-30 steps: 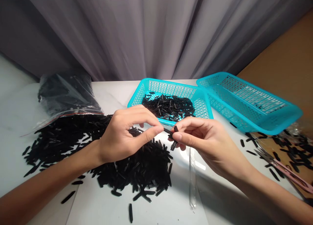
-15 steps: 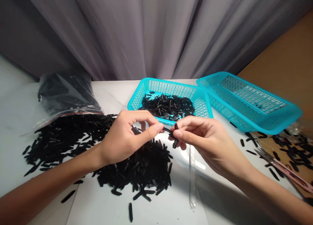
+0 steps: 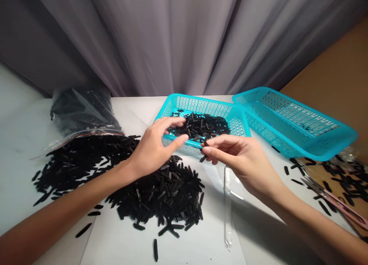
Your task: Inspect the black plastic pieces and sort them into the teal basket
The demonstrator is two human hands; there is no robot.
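My left hand [image 3: 156, 146] hovers with fingers spread and nothing in it, over the near left rim of a turquoise basket [image 3: 176, 103] that holds several small black plastic pieces [image 3: 201, 127]. My right hand [image 3: 238, 157] is pinched on one small black piece [image 3: 203, 156] just in front of that basket. A large heap of the same black pieces [image 3: 155, 184] lies on the white table below both hands.
A second turquoise basket [image 3: 304, 136], tilted, leans on the first at the right. A clear bag of black pieces [image 3: 82, 111] lies at the left. Pink-handled scissors [image 3: 336, 203] and scattered pieces lie at the far right. A clear strip [image 3: 227, 203] lies near the front edge. Grey curtain behind.
My left hand let go of the piece held between both hands, opened, and moved up over the basket rim. My right hand keeps its black piece.
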